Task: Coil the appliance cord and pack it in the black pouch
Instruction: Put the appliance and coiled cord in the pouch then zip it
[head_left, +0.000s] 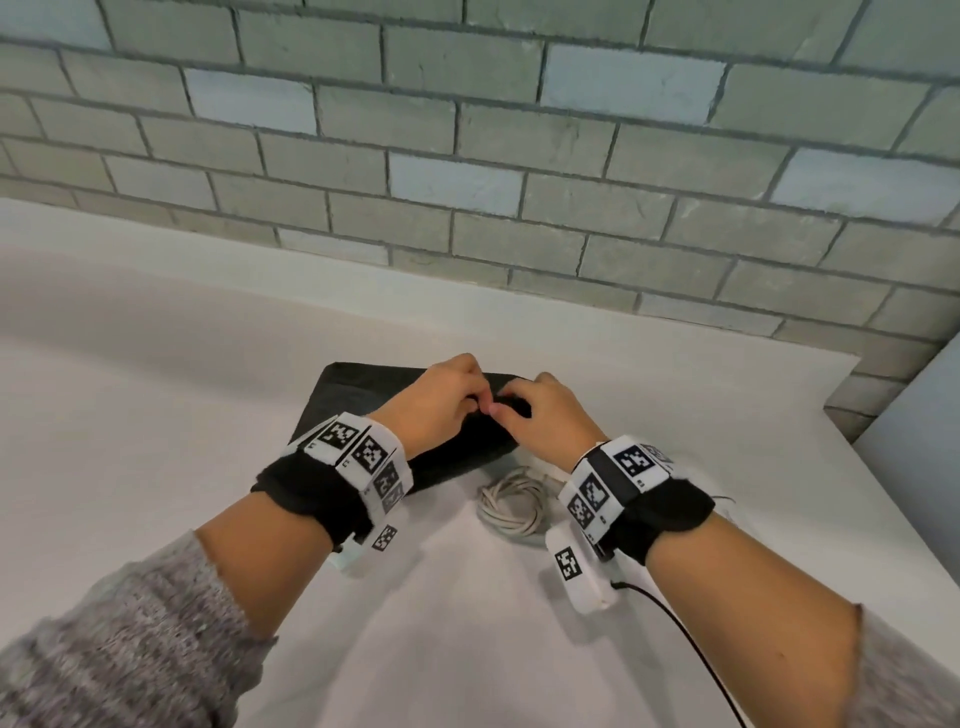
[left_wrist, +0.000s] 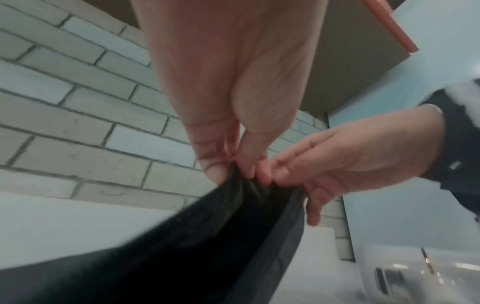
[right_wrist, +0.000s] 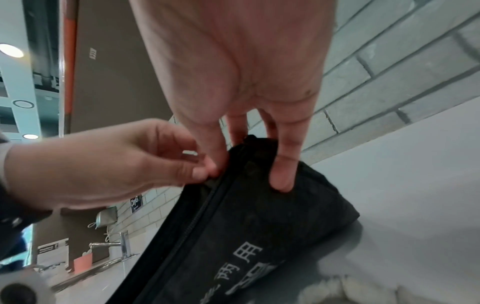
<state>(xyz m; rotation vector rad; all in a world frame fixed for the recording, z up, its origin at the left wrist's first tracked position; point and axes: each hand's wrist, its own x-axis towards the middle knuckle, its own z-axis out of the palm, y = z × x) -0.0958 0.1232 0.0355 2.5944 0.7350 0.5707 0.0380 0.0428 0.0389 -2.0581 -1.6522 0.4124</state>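
Note:
A black pouch with pale printed characters lies on the white counter. Both hands meet at its right end. My left hand pinches the pouch's top edge by the zipper. My right hand grips the same end, its fingers curled over the fabric. The zipper line looks closed along the stretch in view. A white cord lies coiled on the counter just in front of the pouch, below my right wrist, and no hand touches it.
A grey brick wall runs behind the counter. The counter's right edge drops off near my right forearm. A thin black cable trails from my right wristband. A faucet and an orange cup stand far off to the left.

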